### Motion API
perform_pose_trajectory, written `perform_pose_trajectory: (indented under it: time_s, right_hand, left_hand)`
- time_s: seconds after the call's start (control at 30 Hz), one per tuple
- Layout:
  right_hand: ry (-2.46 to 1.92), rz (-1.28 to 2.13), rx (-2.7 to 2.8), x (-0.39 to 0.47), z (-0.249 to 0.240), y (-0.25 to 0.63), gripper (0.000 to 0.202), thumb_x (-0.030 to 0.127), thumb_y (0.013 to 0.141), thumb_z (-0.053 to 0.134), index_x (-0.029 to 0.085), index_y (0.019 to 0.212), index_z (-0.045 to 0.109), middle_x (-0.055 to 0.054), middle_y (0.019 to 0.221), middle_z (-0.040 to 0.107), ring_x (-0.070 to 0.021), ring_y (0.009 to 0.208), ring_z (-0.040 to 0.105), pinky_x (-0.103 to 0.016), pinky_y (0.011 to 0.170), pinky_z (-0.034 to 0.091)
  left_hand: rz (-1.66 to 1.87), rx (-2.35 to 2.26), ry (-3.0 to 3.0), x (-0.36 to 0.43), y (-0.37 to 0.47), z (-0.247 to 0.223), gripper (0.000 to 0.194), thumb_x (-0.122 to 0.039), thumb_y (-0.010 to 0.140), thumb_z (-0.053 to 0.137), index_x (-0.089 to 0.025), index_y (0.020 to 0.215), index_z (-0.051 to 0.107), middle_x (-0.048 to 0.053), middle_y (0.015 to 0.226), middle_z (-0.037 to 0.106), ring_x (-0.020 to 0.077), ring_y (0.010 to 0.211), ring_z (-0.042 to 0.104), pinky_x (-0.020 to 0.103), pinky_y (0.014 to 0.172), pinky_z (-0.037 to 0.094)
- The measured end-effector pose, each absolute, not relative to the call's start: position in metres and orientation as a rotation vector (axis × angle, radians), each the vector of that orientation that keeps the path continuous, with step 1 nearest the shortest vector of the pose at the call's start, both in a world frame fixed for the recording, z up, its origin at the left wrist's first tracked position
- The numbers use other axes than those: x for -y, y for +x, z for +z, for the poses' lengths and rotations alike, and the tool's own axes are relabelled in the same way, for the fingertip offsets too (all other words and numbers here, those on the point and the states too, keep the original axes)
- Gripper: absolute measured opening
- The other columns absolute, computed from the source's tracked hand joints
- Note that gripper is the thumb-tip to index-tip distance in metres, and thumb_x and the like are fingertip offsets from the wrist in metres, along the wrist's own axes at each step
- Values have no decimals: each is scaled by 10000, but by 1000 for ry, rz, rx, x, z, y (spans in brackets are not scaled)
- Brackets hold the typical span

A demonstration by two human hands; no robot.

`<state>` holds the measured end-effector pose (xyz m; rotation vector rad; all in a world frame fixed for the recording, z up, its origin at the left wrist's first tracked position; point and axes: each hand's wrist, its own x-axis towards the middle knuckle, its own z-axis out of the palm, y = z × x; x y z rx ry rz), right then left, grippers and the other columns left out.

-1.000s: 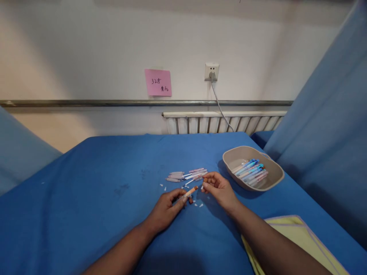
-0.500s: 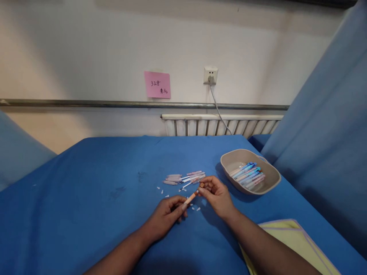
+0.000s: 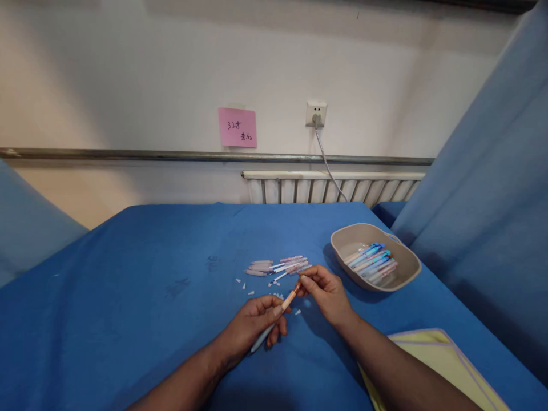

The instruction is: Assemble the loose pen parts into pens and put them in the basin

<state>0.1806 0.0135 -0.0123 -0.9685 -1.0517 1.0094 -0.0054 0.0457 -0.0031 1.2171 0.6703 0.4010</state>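
Between my hands is a pen (image 3: 289, 299) with a peach-orange barrel and a pale blue-grey lower part, held at a slant above the blue cloth. My left hand (image 3: 260, 322) is closed round its middle, and the pale end sticks out below the fingers. At the upper, orange-brown end, my right hand (image 3: 326, 294) pinches with thumb and fingers. Just beyond lie pen parts: grey-pink barrels (image 3: 259, 267), white refills (image 3: 283, 275) and patterned tubes (image 3: 296, 261). Several small white tips (image 3: 250, 293) are scattered near my hands.
A beige basket (image 3: 342, 265) with several assembled pens (image 3: 373, 260) stands at the right. A folded yellow cloth (image 3: 422, 365) lies under my right forearm. Blue curtains (image 3: 479, 188) hang at the sides. On the wall are a pink note (image 3: 237, 128) and a socket (image 3: 315, 114) with a plugged cord.
The pen has turned a little more upright, and its pale lower end now shows below my left hand. My right fingers have closed over the orange-brown top end.
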Motion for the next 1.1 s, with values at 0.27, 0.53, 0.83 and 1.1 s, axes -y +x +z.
perform_pose_trajectory:
  time_s: [0.27, 0.53, 0.83, 1.1]
  right_hand:
    - [-933, 1058, 1007, -14, -11, 178, 223, 384, 764, 658, 181, 788, 568, 4, 658, 659, -121, 567, 610, -255, 581, 476]
    - [-891, 1104, 996, -13, -8, 176, 237, 403, 759, 660, 191, 809, 569, 9, 676, 660, -117, 558, 606, -248, 565, 473]
    - [-900, 1122, 1031, -11, -13, 177, 356, 470, 839, 541, 179, 1039, 585, -39, 838, 672, -123, 583, 621, -259, 554, 467]
    - [-956, 1084, 1058, -15, -16, 181, 346, 456, 802, 590, 170, 986, 653, -24, 756, 657, -127, 613, 607, -257, 573, 470]
  left_hand:
    - [499, -745, 1227, -43, 0, -7, 342, -448, 767, 649, -150, 872, 517, -7, 622, 627, 68, 402, 487, 177, 403, 366]
    - [390, -618, 1027, -41, -3, -6, 280, -388, 793, 638, -144, 884, 535, -2, 630, 616, 63, 376, 486, 165, 380, 367]
    - [394, -606, 1009, -49, -3, -5, 281, -372, 793, 654, -124, 902, 583, 19, 664, 625, 82, 457, 546, 181, 447, 423]
    - [383, -647, 1052, -48, -2, -4, 328, -419, 769, 664, -122, 874, 575, 45, 675, 657, 97, 477, 561, 193, 465, 417]
